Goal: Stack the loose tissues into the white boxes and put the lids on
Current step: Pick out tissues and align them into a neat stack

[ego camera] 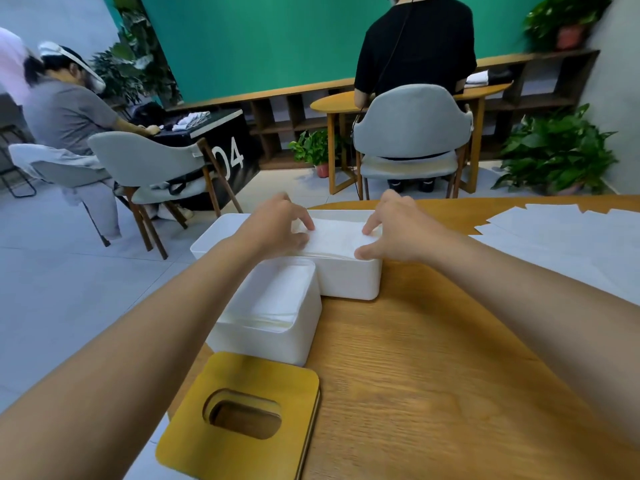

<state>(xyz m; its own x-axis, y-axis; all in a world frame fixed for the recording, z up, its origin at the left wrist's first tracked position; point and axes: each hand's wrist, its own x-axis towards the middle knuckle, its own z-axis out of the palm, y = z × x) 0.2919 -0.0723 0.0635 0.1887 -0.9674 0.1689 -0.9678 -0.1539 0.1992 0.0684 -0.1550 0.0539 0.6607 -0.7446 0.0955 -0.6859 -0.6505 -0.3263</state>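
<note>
Head view: two bare forearms reached away across the wooden bench [433, 358] to the far white box [346, 282].
Left hand: the left hand [273, 230] sat at the left end of the stack of tissues [336, 239]. Its bent fingers [306, 220] pressed on top and its thumb was tucked at the near edge, so it pinched that end.
Right hand: the right hand [401, 230] mirrored it at the right end, fingers [372, 225] on top and thumb against the near edge. Gripping both ends looked like a way to keep the sheets square.
Far box: it was open, and the stack rode a little above its near rim, seemingly not fully pushed down.
Near box: the near white box [273, 344] touched the far one's front wall. It already held a layer of tissues [277, 299] below its rim and had no lid on.
Lid: one wooden lid [242, 414] with an oval slot lay flat at the near left edge of the bench, just in front of the near box, probably parked within easy reach. I saw no second lid.
Loose tissues: more loose tissues [561, 233] were spread on the far right of the bench, well apart from the boxes.
Stage: I judged it mid-filling, with both lids yet to go on.
Risk: pressing unevenly could have buckled the sheets or caught them on the rim.
</note>
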